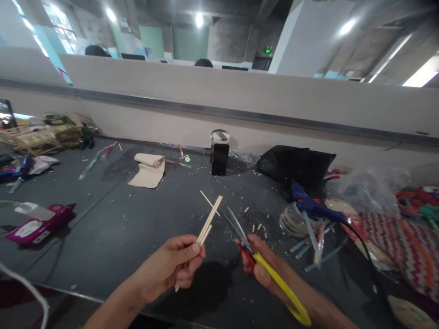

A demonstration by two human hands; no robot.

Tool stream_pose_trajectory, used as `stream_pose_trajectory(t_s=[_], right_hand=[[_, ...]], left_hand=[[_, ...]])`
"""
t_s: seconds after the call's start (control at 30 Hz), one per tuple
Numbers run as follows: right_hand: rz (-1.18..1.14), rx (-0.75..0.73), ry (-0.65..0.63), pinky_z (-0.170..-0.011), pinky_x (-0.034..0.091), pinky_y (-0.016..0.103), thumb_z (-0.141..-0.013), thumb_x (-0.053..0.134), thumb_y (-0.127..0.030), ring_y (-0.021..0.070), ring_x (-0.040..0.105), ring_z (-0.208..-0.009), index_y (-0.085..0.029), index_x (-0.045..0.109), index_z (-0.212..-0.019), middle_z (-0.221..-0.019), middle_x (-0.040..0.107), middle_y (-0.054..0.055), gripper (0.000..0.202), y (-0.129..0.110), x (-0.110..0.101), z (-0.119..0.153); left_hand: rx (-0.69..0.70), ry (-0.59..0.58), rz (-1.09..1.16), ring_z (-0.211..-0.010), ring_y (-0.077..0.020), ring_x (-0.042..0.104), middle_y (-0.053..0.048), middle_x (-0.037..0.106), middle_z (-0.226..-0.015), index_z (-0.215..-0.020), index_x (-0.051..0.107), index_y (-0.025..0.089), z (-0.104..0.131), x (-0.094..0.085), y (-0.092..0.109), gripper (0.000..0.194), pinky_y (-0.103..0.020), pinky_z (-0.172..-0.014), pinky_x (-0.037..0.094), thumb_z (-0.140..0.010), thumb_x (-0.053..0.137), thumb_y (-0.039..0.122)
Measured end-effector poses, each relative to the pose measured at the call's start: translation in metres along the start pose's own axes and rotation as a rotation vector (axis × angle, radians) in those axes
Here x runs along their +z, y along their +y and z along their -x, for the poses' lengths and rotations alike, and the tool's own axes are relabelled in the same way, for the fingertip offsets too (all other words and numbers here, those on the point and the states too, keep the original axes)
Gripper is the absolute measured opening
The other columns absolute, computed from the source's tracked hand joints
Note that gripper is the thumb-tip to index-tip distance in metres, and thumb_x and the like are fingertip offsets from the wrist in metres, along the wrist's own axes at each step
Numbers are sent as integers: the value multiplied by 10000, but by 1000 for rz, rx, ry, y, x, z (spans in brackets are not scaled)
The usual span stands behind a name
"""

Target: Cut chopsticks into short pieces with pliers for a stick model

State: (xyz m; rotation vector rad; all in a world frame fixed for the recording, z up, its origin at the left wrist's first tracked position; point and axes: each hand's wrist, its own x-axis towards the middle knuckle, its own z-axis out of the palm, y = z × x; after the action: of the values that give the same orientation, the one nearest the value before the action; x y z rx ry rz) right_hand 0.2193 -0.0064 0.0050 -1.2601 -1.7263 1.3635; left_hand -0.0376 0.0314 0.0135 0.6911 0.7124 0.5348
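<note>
Several thin wooden sticks [210,217] are pinched between the thumb and fingers of my left hand [181,262], their upper ends uneven. My right hand [262,265] is wrapped round scissors [281,285] with yellow and red handles. The scissor blades are parted and point up and away, just right of the sticks without touching them. One loose stick [206,199] lies on the dark table behind the held ones. Small cut pieces [259,226] are scattered beyond my right hand.
Blue glue gun [318,205], tape roll [295,220] and striped fabric [404,246] lie right. A black bag [295,164] and an upright phone [220,159] stand behind. Brown paper [149,171] and a magenta power strip [43,224] are left. Heads show beyond the partition [240,91].
</note>
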Motion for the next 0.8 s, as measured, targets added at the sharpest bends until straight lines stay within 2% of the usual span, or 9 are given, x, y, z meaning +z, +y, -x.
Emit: stream_pose_trajectory(t_s=[0.13,0.27,0.5,0.8], right_hand=[[70,-47,-123,-642,424,231,-821,443,-633,129,470,-706,-213,425,-1212,-846,512,25,574,-23,-4,-10],[120,-67,-176,-627,402,225,-850,429,-597,121,445,-688,-213,438,-1168,-838,505,15,499,-34,-1,-16],[187,-65,-220,-616,381,222,-879,402,-554,113,432,-683,-211,422,-1113,-858,498,12,416,-38,-1,-17],[288,-42,-231,-647,394,245,-875,429,-512,133,454,-721,-210,396,-1146,-886,516,24,407,-37,-4,-14]], left_hand=[[-49,-29,-24,-401,-30,262,49,427,-513,-771,550,142,2,7,6,184,-196,-401,190,-841,568,311],[-90,-56,-65,-403,-30,263,38,454,-536,-791,555,142,3,11,9,183,-199,-408,203,-844,561,317],[-115,-64,-104,-404,-33,256,45,437,-527,-783,556,145,3,11,12,204,-199,-405,205,-836,567,342],[-152,-72,-128,-404,-32,259,48,442,-540,-792,561,147,3,10,11,230,-198,-410,218,-816,585,374]])
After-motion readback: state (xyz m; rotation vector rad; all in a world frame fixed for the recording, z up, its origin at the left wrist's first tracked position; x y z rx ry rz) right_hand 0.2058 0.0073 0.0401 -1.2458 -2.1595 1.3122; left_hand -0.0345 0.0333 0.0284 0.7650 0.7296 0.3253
